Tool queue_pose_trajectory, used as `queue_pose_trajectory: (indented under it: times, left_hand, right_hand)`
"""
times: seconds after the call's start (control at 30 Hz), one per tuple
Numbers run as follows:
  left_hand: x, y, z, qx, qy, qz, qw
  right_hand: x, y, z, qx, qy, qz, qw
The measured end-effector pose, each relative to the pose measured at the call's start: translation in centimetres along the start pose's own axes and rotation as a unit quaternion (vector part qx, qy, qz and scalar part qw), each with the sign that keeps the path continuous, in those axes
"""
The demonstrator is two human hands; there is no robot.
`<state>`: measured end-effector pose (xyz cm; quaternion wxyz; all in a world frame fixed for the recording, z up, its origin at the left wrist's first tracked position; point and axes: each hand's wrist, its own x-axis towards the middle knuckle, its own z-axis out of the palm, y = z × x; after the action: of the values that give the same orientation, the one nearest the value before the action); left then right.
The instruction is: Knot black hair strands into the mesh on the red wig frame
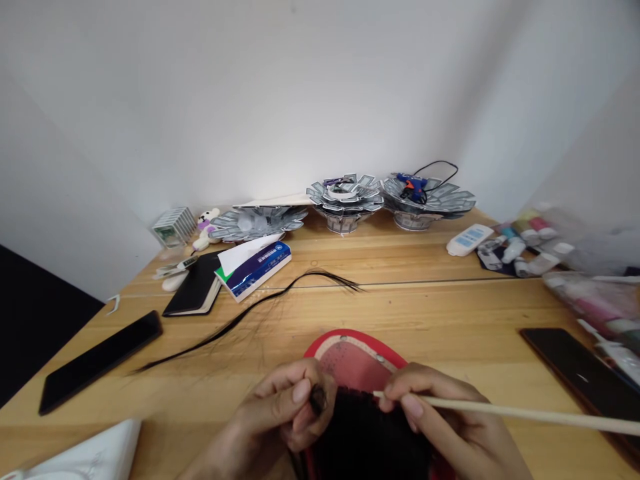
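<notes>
Close to me on the table lies a red-rimmed rounded piece [350,363] with a pink inner surface and a pale border. Dense black hair [370,437] covers its near part. My left hand [280,407] is closed at the hair's left side, pinching a small dark tuft of hair [318,399] between thumb and fingers. At the right edge of the hair, my right hand [440,413] grips a thin pale wooden stick [525,413]. The stick's tip points left over the hair's upper edge, and its long end runs out to the right.
A loose black hair strand [240,319] stretches across the table. Further left are a dark phone [103,360], a black notebook [193,287] and a blue tissue pack [260,270]. Grey paper bowls [345,217] and a glue gun [413,187] stand along the wall. Small bottles [513,249] lie right.
</notes>
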<state>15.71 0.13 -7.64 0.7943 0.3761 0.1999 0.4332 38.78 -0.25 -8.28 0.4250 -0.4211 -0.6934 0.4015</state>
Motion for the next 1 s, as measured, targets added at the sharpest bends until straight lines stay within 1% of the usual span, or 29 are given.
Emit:
queue_pose_trajectory:
  times: [0.2,0.33,0.6,0.8,1.0]
  left_hand:
    - [-0.2,0.3,0.1,0.004,0.006,0.002,1.000]
    - [-0.1,0.1,0.2,-0.012,-0.003,0.007,1.000]
    - [0.3,0.3,0.1,-0.028,-0.024,0.014,0.999]
    - [0.1,0.6,0.1,-0.022,-0.017,0.012,1.000]
    - [0.4,0.8,0.1,-0.015,-0.010,0.004,1.000]
  right_hand:
    - [0.2,-0.5,-0.2,-0.022,-0.004,-0.034,0.999]
    - [0.2,-0.8,-0.2,-0.032,-0.015,-0.036,0.999]
    - [0.1,-1.1,-0.2,-0.010,-0.023,-0.013,1.000]
    - [0.5,-1.0,-0.5,0.001,-0.050,-0.002,0.999]
    - [0.7,-0.8,-0.9,0.039,-0.055,0.045,0.997]
